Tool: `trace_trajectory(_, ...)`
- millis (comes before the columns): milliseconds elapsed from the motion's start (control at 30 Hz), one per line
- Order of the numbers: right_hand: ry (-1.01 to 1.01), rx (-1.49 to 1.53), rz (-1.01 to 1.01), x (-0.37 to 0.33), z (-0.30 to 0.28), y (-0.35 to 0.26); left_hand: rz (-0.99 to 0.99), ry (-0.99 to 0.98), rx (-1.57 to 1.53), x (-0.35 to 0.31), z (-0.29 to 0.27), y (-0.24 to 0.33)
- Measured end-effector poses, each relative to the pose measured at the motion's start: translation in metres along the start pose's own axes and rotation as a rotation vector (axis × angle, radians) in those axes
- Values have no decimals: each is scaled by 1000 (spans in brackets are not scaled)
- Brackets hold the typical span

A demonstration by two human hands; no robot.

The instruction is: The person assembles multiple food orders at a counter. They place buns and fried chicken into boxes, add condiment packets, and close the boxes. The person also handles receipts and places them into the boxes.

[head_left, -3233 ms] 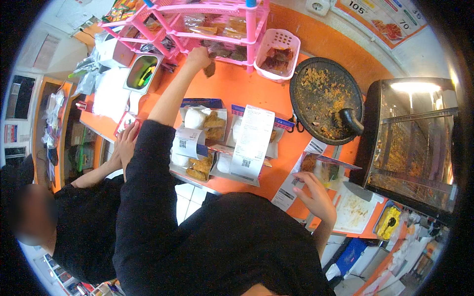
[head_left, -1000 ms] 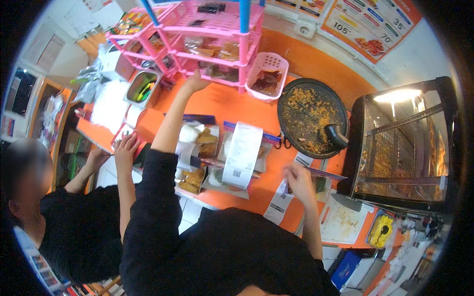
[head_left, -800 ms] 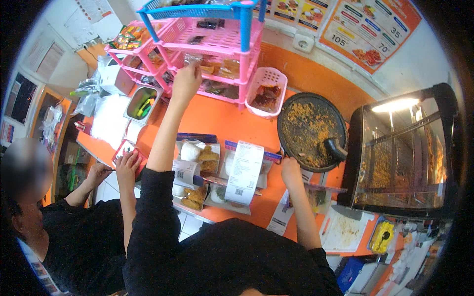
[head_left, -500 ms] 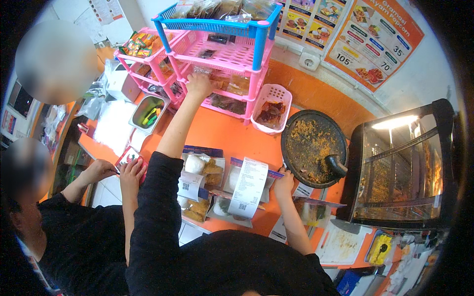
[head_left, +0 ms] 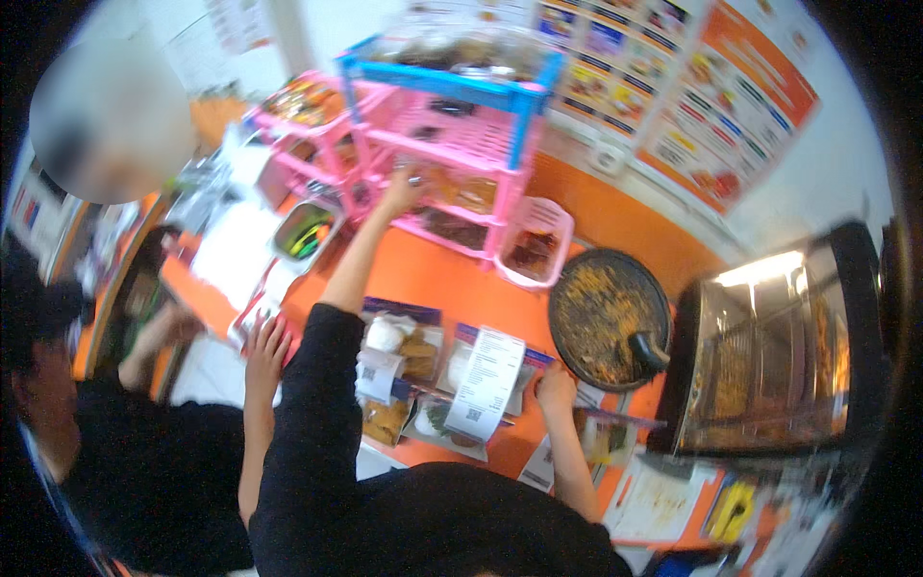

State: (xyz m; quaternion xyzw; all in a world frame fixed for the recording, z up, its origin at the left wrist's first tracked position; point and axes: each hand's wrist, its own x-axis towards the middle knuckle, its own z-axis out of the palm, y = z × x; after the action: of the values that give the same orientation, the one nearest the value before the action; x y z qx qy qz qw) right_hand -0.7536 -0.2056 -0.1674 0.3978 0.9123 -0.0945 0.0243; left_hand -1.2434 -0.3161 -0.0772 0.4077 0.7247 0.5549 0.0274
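Observation:
My left hand (head_left: 400,192) reaches to the middle tier of the pink shelf rack (head_left: 452,130), its fingers closed around something small and shiny, blurred too much to name. Beside it in that tier lie clear packets of orange-brown food (head_left: 471,192). On the orange table, my right hand (head_left: 556,388) is closed at the purple-edged corner of a clear food pouch (head_left: 460,363). A long white receipt (head_left: 486,380) lies over that pouch. More pouches of rice and fried food (head_left: 415,354) lie to its left.
A stone mortar (head_left: 606,303) with crumbly orange food and a pestle (head_left: 647,352) stands right of a pink basket (head_left: 534,245). Further right is a lit glass warmer (head_left: 769,356). At left, a co-worker's hand (head_left: 266,348) rests by a red-and-white packet (head_left: 252,317).
The view has shifted, so the scene sits lower. My left hand stays at the rack, its fingers now drawn together. One hand of the co-worker has pulled back from the packet.

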Motion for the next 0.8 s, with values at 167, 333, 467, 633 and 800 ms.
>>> trace_trajectory(167, -290, -142, -92, -2, -71, 1, -99, 25, 339, -17, 10, 23)
trace_trajectory(333, -165, -91, -61, -23, -143, 11, 347, 124, 393, -33, 9, 86)
trace_trajectory(467, -127, 429, -40, -27, -185, 22, 443, 127, 218, -59, 1, 156)
trace_trajectory(633, -198, 1035, -270, -31, -212, 0, 219, 179, -186, -88, -5, 232)
trace_trajectory(800, -286, 1164, -506, -30, -249, -30, 181, -99, -533, -110, -7, 281)
